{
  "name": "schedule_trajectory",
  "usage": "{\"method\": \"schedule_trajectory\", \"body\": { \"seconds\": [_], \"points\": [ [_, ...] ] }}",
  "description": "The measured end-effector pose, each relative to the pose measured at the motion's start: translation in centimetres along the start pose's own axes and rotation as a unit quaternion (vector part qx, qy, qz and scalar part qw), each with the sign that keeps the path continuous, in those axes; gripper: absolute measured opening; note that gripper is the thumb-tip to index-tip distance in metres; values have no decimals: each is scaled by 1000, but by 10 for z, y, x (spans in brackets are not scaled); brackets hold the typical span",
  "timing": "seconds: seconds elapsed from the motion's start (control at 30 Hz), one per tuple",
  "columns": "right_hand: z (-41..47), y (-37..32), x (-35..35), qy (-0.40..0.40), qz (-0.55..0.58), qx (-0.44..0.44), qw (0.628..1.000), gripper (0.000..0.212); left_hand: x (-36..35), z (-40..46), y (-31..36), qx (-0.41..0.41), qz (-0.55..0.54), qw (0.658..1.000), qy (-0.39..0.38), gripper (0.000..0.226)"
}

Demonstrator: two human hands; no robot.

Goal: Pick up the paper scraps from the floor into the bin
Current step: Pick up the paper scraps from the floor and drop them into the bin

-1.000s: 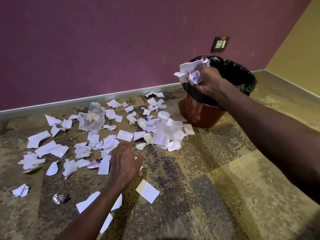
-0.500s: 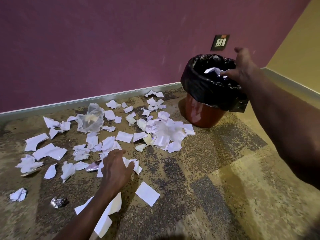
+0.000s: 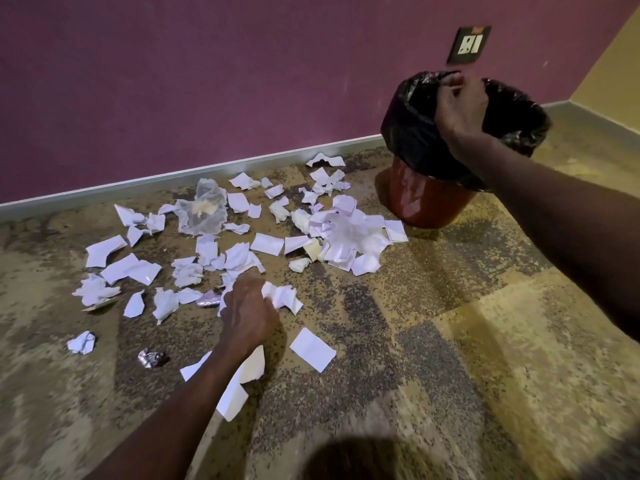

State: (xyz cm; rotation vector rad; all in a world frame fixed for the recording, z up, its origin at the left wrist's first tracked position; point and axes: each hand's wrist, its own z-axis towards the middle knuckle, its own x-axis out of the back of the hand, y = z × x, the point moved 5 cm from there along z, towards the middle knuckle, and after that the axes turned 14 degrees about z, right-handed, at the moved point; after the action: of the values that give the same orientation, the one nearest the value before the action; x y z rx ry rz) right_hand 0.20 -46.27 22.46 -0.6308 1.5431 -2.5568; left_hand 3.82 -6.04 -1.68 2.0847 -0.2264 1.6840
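1. The paper scraps [image 3: 242, 251] are spread over the floor [image 3: 450, 341], from near the left edge across to just beside the bin [image 3: 427, 199]. Most are white and torn or crumpled.
2. The thickest pile of scraps [image 3: 349, 233] is seen just left of the bin's base.
3. A small bunch of crumpled white paper [image 3: 282, 297] is gripped in the closed left hand [image 3: 247, 311], low on the floor near the middle of the mess.
4. One flat white piece [image 3: 312, 348] is left alone on the floor, just to the right of the left arm. Longer pieces [image 3: 239, 386] are partly hidden under that arm.
5. A thin see-through plastic bag [image 3: 202, 211] lies among the scraps near the back wall. A small shiny wrapper [image 3: 149, 357] and a crumpled ball [image 3: 82, 342] are found towards the left, apart from the rest.
6. The bin is red-brown and is lined with a black bag [image 3: 408, 133]. It is placed near the back right corner of the floor.
7. The right hand [image 3: 462, 105] is held over the mouth of the bin, fingers curled downwards. It cannot be told whether anything is held in it.
8. A purple wall [image 3: 207, 81] with a socket [image 3: 469, 45] is seen behind, and a yellow wall [image 3: 616, 64] on the right.
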Motion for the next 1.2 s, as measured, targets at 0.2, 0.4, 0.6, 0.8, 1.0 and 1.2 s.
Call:
{"method": "schedule_trajectory", "body": {
  "seconds": [0.2,0.4,0.6,0.8,1.0,1.2],
  "points": [
    [-111,16,-63,-289,-117,210,927,12,-24,-15,-33,22,77,992,-96,63],
    [-256,69,-105,-571,-183,163,784,19,-32,-32,-37,2,143,979,-148,83],
    [-345,105,-107,-682,-278,126,665,64,-43,-35,-34,1,113,973,-200,84],
    [-352,117,-118,-667,-242,51,702,69,-42,-35,-32,4,14,989,-146,38],
    [-342,108,-146,-675,-231,53,698,31,-12,-27,-50,55,-176,979,-85,25],
    [-318,60,-180,-630,-177,194,731,31,5,-33,-86,0,-167,982,-93,23]
  ]
}}
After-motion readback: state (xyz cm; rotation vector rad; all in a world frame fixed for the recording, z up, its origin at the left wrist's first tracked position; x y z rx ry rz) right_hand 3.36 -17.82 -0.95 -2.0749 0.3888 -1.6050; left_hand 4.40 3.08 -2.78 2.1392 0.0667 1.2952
